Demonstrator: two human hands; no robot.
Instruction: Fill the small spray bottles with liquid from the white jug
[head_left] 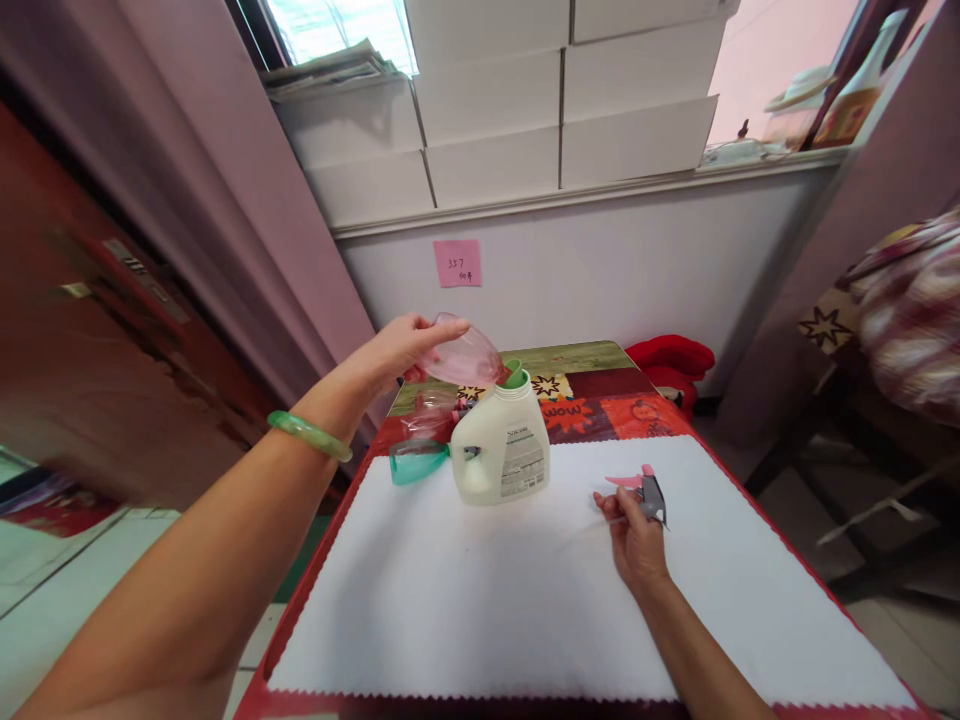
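My left hand (416,347) grips a clear pink spray bottle body (466,352), tipped over with its neck at a green funnel (514,372). The funnel sits in the mouth of a large pale jug (506,455) with a handle and a printed label. In my right hand (636,535) is a grey and pink spray trigger head (651,497), its thin tube pointing left above the white mat. A teal bottle (418,463) lies on its side left of the jug. Behind it, another clear pink bottle (431,412) is partly hidden.
A white mat (480,600) with a zigzag edge covers much of the red-clothed table. Beyond the table are a wall with a pink note (457,263) and stacked white boxes (491,150). Red fabric (667,365) and a plaid cloth (919,310) are at the right.
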